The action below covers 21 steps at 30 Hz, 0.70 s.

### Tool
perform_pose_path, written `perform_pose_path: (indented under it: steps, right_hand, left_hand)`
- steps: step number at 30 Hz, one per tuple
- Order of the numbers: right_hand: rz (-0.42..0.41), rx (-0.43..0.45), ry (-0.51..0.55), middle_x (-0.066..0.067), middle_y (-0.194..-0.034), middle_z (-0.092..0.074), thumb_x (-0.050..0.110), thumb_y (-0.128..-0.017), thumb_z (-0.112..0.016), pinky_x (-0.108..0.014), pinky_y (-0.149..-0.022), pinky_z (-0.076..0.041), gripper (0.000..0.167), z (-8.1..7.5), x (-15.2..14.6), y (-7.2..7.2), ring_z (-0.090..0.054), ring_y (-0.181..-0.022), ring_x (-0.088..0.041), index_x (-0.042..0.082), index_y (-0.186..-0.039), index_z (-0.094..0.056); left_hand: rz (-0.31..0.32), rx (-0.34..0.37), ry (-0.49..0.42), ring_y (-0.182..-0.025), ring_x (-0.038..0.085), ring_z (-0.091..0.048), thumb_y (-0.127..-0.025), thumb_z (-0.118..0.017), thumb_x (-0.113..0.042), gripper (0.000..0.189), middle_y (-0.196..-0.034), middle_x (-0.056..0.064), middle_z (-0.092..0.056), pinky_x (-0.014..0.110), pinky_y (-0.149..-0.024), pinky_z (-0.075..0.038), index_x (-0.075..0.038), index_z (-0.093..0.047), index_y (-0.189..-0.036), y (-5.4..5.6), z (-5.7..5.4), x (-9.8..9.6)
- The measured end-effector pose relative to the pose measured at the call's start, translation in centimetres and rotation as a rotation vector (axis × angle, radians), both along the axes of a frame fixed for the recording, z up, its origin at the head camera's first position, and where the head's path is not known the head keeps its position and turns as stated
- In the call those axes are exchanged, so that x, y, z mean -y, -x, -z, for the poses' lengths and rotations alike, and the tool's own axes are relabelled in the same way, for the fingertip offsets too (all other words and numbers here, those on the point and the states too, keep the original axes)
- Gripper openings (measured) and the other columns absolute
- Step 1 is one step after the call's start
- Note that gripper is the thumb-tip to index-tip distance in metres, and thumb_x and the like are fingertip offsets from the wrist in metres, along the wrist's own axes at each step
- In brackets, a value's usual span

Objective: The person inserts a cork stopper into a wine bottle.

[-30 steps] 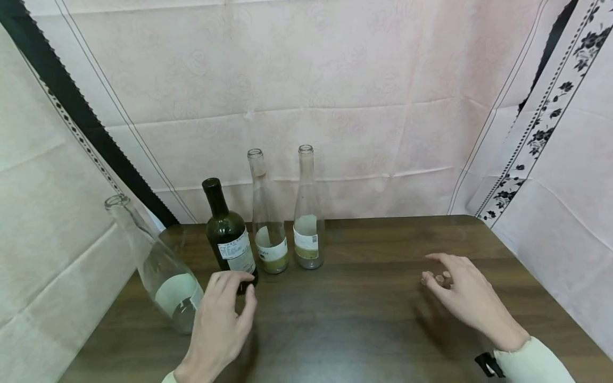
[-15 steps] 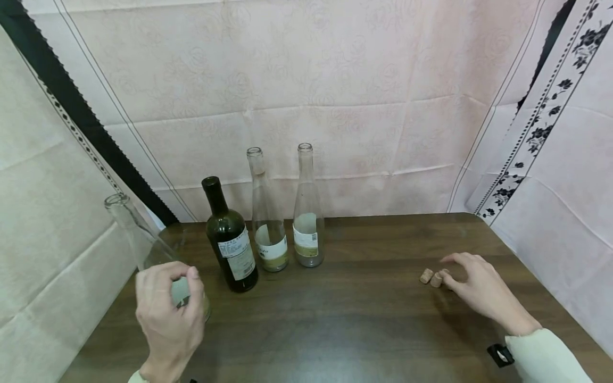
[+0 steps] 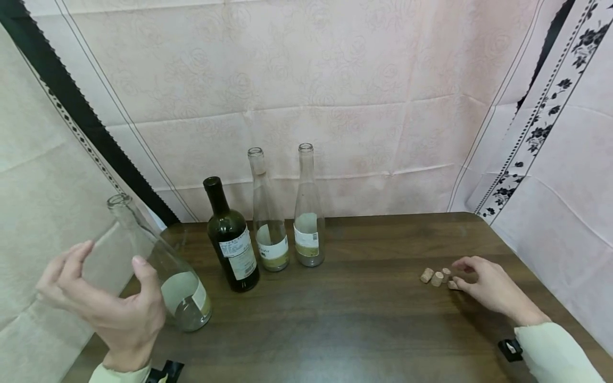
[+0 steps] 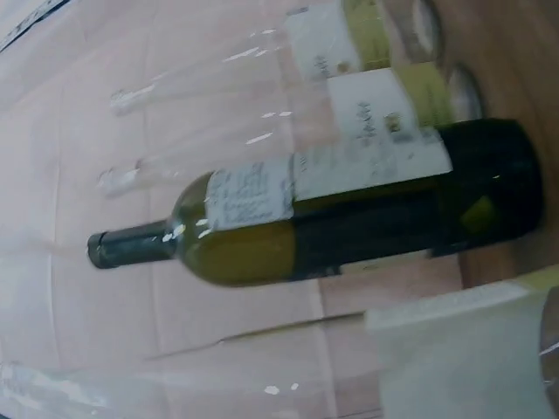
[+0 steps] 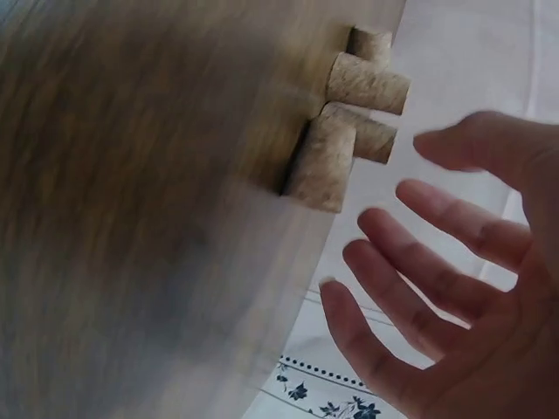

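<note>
– "The head view?"
– "A person's left hand (image 3: 112, 303), holding nothing, hangs beside a clear bottle (image 3: 191, 306); the right hand (image 3: 493, 287) hovers by corks (image 3: 437, 279) on a wooden table (image 3: 335, 324)."
– "Left wrist?"
– "A dark green bottle (image 4: 367, 223) stands near clear ones."
– "Right wrist?"
– "Empty, relaxed fingers (image 5: 437, 305), apart from apparently four corks."

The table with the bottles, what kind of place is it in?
Probably a little work spot that's been screened off, though I can't tell which room. Pale cloth hangs behind and beside the brown table, and bottles and small corks are set out on it.
</note>
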State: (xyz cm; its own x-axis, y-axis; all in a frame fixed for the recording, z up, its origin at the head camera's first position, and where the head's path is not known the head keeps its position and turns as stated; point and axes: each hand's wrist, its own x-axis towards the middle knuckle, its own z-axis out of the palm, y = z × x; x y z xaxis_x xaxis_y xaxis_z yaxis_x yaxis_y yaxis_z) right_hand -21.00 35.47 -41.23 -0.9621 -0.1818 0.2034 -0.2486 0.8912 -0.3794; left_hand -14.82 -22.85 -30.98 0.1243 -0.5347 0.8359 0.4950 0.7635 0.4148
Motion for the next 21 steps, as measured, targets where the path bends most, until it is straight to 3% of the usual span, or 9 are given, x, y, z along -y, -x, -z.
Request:
perform_pose_path:
  steps: [4,11,17,21]
  right_hand:
    - [-0.019,0.051,-0.011,-0.019,-0.112,-0.072,0.017,-0.086,-0.079,-0.057,-0.086,-0.053,0.033,0.2,-0.6,0.0,-0.067,-0.106,-0.042,0.001,-0.113,-0.069]
    - [-0.051,0.146,-0.033,-0.011,-0.109,-0.073,0.019,-0.083,-0.082,-0.037,-0.077,-0.053,0.037,0.7,-1.9,0.1,-0.068,-0.099,-0.028,0.003,-0.115,-0.07]
    - [-0.068,0.123,-0.039,-0.003,-0.105,-0.073,0.019,-0.083,-0.083,-0.026,-0.073,-0.051,0.03,1.4,-2.7,0.2,-0.064,-0.092,-0.009,0.009,-0.109,-0.072]
    - [-0.062,0.122,-0.039,0.003,-0.097,-0.071,0.021,-0.083,-0.083,-0.026,-0.07,-0.048,0.023,1.5,-2.9,0.3,-0.059,-0.084,-0.001,0.013,-0.102,-0.072]
  left_hand:
    - [0.062,0.071,-0.026,-0.12,0.016,-0.044,-0.069,-0.063,-0.039,0.068,-0.126,0.004,-0.052,0.033,-0.108,-0.029,0.002,-0.056,-0.123,-0.2,-1.0,0.4]
    - [0.159,0.406,-0.027,-0.119,0.001,-0.036,-0.081,-0.065,-0.033,0.074,-0.132,-0.013,-0.034,0.03,-0.106,-0.025,-0.014,-0.039,-0.148,0.1,-0.7,2.9]
    - [0.237,0.6,-0.13,-0.117,0.0,-0.042,-0.087,-0.068,-0.03,0.068,-0.142,-0.013,-0.039,0.027,-0.101,-0.028,-0.027,-0.039,-0.148,0.8,-0.5,4.4]
    - [0.272,0.669,-0.177,-0.112,-0.002,-0.046,-0.089,-0.069,-0.031,0.061,-0.13,-0.017,-0.047,0.026,-0.099,-0.029,-0.027,-0.043,-0.143,1.2,-0.7,4.8]
